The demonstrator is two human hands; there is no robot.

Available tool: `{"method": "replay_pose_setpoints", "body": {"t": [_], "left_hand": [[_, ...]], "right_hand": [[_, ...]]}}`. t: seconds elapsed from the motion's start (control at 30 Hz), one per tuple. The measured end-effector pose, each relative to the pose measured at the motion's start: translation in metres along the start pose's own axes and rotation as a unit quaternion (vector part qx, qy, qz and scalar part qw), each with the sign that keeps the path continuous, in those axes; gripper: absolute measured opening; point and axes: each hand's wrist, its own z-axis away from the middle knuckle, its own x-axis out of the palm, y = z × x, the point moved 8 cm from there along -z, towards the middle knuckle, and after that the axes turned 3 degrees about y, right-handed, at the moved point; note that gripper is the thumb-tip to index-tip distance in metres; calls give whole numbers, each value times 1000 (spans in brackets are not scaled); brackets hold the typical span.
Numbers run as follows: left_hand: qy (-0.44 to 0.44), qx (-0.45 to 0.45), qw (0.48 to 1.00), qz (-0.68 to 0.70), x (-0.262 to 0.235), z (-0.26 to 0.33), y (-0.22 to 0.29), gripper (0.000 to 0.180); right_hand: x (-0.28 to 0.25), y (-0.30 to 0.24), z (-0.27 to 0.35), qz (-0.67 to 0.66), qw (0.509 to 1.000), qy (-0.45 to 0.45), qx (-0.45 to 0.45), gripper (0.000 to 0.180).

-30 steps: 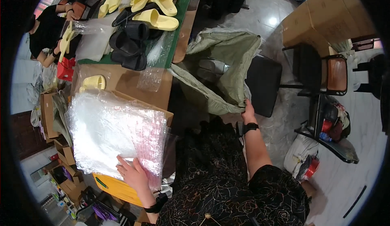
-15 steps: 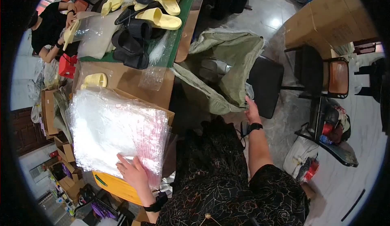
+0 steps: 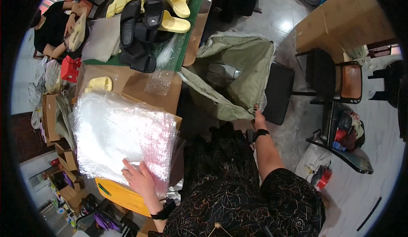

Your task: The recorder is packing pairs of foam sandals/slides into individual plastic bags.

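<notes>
With fingers spread, my left hand (image 3: 139, 178) rests flat on a thick stack of clear plastic bags (image 3: 114, 135) at the front left. My right hand (image 3: 258, 120) is closed on the near right rim of a large olive-green woven sack (image 3: 255, 73), which gapes wide beside the table. Inside the sack lie bagged items (image 3: 221, 73), too dim to name for sure. Beyond the stack, black slippers (image 3: 138, 58) and yellow slippers (image 3: 174, 23) are heaped on a green mat (image 3: 187, 45). One yellow slipper (image 3: 100, 84) sits just behind the bags.
A co-worker (image 3: 53, 32) at the far left handles a yellow slipper in a bag. A black chair (image 3: 325, 75) and a large cardboard box (image 3: 344, 20) stand right. A black seat (image 3: 278, 92) adjoins the sack. A yellow stool top (image 3: 123, 198) shows under the bags.
A black slipper pair now lies on top of the heap. The sack's mouth has shifted slightly, showing more of its contents. The co-worker has drawn the bagged slipper closer. My left hand has hardly moved.
</notes>
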Motion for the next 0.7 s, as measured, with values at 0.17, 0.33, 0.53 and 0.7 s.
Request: {"method": "replay_pose_setpoints", "body": {"t": [0.17, 0.33, 0.53, 0.7], "left_hand": [[5, 2, 1000, 25, -7, 0, 5, 72], [-3, -44, 998, 39, -17, 6, -6, 73], [-35, -50, 996, 71, -15, 0, 6, 79], [-19, -89, 991, 96, -28, 5, -4, 80]], "right_hand": [[-27, -8, 31, -110, 989, -33, -92, 47], [16, -117, 138, -139, 882, 40, -449, 16], [211, -194, 261, -10, 781, -301, -548, 7], [354, -208, 335, 75, 737, -444, -504, 8]]}}
